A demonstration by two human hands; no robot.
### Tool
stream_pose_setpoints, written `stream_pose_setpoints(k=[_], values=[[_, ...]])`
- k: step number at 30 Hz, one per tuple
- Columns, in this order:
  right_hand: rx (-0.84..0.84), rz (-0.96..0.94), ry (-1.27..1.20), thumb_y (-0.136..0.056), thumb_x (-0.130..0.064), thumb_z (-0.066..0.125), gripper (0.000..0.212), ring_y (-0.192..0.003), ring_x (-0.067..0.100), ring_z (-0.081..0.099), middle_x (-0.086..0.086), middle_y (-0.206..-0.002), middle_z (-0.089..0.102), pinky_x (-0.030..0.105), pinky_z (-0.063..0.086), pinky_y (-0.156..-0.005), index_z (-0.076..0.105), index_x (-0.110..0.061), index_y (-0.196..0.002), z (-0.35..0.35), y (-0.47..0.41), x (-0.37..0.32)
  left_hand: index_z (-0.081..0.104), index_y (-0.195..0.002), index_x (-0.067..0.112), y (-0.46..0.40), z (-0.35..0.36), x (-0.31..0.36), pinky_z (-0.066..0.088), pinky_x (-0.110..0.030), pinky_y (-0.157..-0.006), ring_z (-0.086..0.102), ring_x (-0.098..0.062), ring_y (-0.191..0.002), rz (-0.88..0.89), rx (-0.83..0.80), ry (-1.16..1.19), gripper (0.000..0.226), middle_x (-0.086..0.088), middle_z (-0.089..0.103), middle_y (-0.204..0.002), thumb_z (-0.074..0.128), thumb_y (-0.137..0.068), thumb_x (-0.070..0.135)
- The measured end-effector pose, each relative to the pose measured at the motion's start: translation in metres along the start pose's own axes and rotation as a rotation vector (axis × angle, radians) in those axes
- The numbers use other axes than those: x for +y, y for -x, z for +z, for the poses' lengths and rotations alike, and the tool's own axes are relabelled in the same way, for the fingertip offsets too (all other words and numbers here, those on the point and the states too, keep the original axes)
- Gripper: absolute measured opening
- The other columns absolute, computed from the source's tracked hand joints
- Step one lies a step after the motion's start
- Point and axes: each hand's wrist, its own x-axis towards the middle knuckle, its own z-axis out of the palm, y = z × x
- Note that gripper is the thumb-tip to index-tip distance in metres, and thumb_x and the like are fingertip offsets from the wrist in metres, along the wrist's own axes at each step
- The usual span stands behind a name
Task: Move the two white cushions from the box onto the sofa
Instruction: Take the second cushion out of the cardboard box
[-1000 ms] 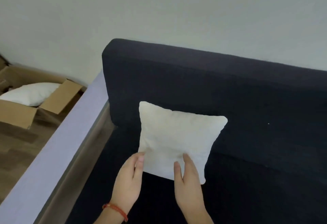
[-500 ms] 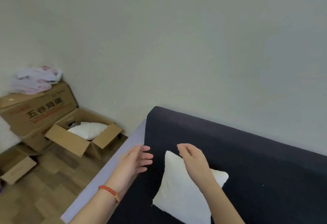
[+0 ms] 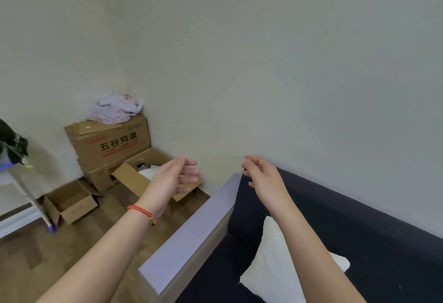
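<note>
One white cushion (image 3: 271,269) leans against the back of the dark navy sofa (image 3: 359,226), partly hidden by my right forearm. A second white cushion (image 3: 146,173) lies inside the open cardboard box (image 3: 134,179) on the floor beside the sofa; only a small part shows behind my left hand. My left hand (image 3: 175,178), with a red bracelet at the wrist, is raised in front of the box, fingers apart and empty. My right hand (image 3: 262,178) hovers above the sofa's corner, fingers loosely spread, holding nothing.
The sofa's pale lilac armrest (image 3: 191,238) runs between the sofa seat and the wooden floor. Stacked printed cartons (image 3: 107,147) with a plastic bag (image 3: 115,108) on top stand in the corner. A small open carton (image 3: 69,203) and a white shelf leg (image 3: 31,197) are at left.
Both hands have let go of the cushion on the sofa and risen toward the box. The view has swung up and left, bringing the cartons and floor into sight.
</note>
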Motion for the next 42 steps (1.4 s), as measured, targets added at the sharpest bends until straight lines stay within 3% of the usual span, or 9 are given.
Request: stream_pose_setpoints(k=[4,12,18,21,26,31,38,42], values=[[-0.007,-0.055,-0.014,-0.110,-0.044,0.056,0.048,-0.135,0.012,0.063,-0.013,-0.138,0.067,0.048,0.050,-0.120,0.058,-0.027,-0.155,0.082,0.001,-0.029,0.076,-0.122,0.017,0.001,-0.098,-0.001,0.061,-0.051,-0.095,0.079,-0.023,-0.100,0.022,0.073,-0.025,0.045,-0.006,0.084,-0.109,0.044,-0.114,0.047],[-0.069,-0.088,-0.022,-0.112,-0.037,0.056,0.042,-0.134,0.014,0.063,-0.008,-0.138,0.067,0.050,0.049,-0.120,0.060,-0.024,-0.152,0.251,-0.010,-0.058,0.073,-0.122,0.025,-0.015,-0.277,-0.009,0.063,-0.046,-0.090,0.080,-0.025,-0.102,0.010,0.196,-0.021,0.034,-0.005,0.082,-0.112,0.046,-0.113,0.045],[-0.139,-0.052,-0.006,-0.113,-0.030,0.057,0.024,-0.129,0.017,0.065,-0.009,-0.128,0.068,0.050,0.050,-0.119,0.061,-0.027,-0.137,0.347,-0.042,-0.063,0.074,-0.121,0.023,-0.047,-0.370,-0.022,0.064,-0.041,-0.085,0.079,-0.030,-0.108,-0.055,0.253,-0.002,0.038,-0.008,0.081,-0.116,0.046,-0.113,0.047],[-0.144,-0.035,-0.009,-0.112,-0.031,0.059,0.027,-0.130,0.020,0.066,-0.006,-0.129,0.070,0.051,0.050,-0.119,0.064,-0.024,-0.137,0.387,-0.074,-0.061,0.072,-0.120,0.023,-0.078,-0.405,-0.031,0.062,-0.039,-0.082,0.079,-0.025,-0.099,-0.068,0.284,0.003,0.035,-0.009,0.080,-0.117,0.046,-0.113,0.045],[-0.142,-0.025,-0.005,-0.111,-0.032,0.058,0.035,-0.132,0.023,0.066,0.002,-0.138,0.069,0.052,0.054,-0.113,0.064,-0.019,-0.144,0.462,-0.151,-0.061,0.071,-0.119,0.024,-0.163,-0.457,-0.043,0.061,-0.033,-0.074,0.075,-0.018,-0.090,-0.086,0.290,-0.011,0.033,-0.009,0.080,-0.116,0.047,-0.112,0.046],[-0.141,-0.023,-0.021,-0.109,-0.040,0.057,0.039,-0.135,0.020,0.065,-0.003,-0.142,0.068,0.054,0.052,-0.117,0.064,-0.026,-0.145,0.528,-0.244,-0.063,0.071,-0.120,0.020,-0.284,-0.497,-0.043,0.060,-0.032,-0.072,0.074,-0.020,-0.091,-0.076,0.245,-0.037,0.036,-0.010,0.079,-0.114,0.046,-0.113,0.044],[-0.097,0.021,-0.049,-0.109,-0.043,0.057,0.036,-0.127,0.014,0.066,-0.010,-0.128,0.069,0.052,0.053,-0.115,0.064,-0.028,-0.140,0.587,-0.359,-0.077,0.071,-0.123,0.016,-0.449,-0.524,-0.028,0.061,-0.032,-0.070,0.074,-0.021,-0.088,-0.117,0.147,-0.079,0.036,-0.010,0.079,-0.111,0.047,-0.114,0.042],[-0.061,0.050,-0.037,-0.111,-0.040,0.057,0.032,-0.119,0.014,0.068,0.008,-0.128,0.070,0.047,0.055,-0.112,0.065,-0.024,-0.138,0.605,-0.414,-0.082,0.071,-0.119,0.018,-0.530,-0.527,-0.028,0.060,-0.032,-0.069,0.074,-0.022,-0.091,-0.136,0.079,-0.078,0.035,-0.009,0.079,-0.112,0.047,-0.113,0.043]])
